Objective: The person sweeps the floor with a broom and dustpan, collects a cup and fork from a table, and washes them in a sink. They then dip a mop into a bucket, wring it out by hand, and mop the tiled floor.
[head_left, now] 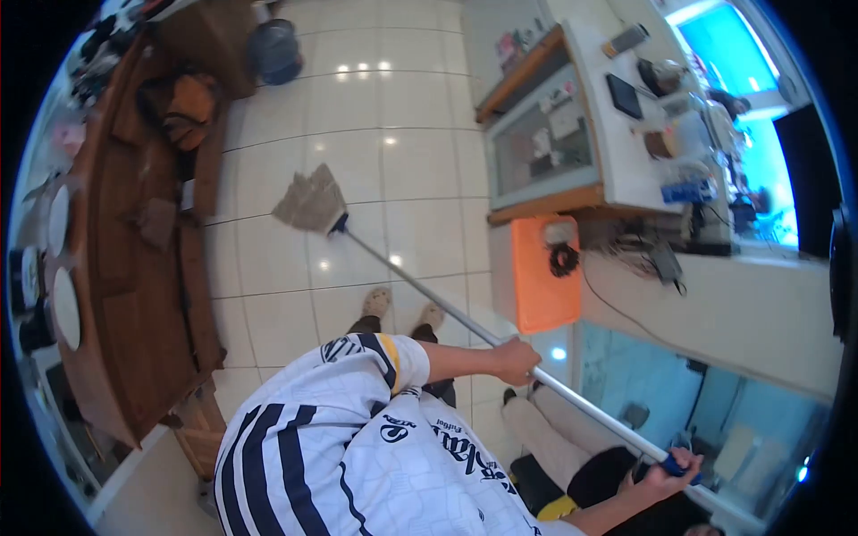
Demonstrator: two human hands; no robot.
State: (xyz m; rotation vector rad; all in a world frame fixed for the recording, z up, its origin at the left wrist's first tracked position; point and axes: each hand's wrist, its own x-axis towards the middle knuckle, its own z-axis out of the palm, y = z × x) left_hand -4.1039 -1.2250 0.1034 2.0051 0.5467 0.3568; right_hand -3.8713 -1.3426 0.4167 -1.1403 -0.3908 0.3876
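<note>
Fingers of L hand (516,360) curled tight, close together, round mid pole of mop (447,306); fingers of R hand (663,473) bent round blue grip (676,463), btm right of frame. Long pole on a slant, upper left to btm right; mop head (310,198) upper left of ctr, over tile floor (429,170). Black words on white shirt (375,464), maybe "Futbol"; rest too bent to read.

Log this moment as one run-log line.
left hand: around mop pole | right hand: on blue grip at pole end | mop head: spread on tiled floor | orange lid: beside glass-fronted cabinet
</note>
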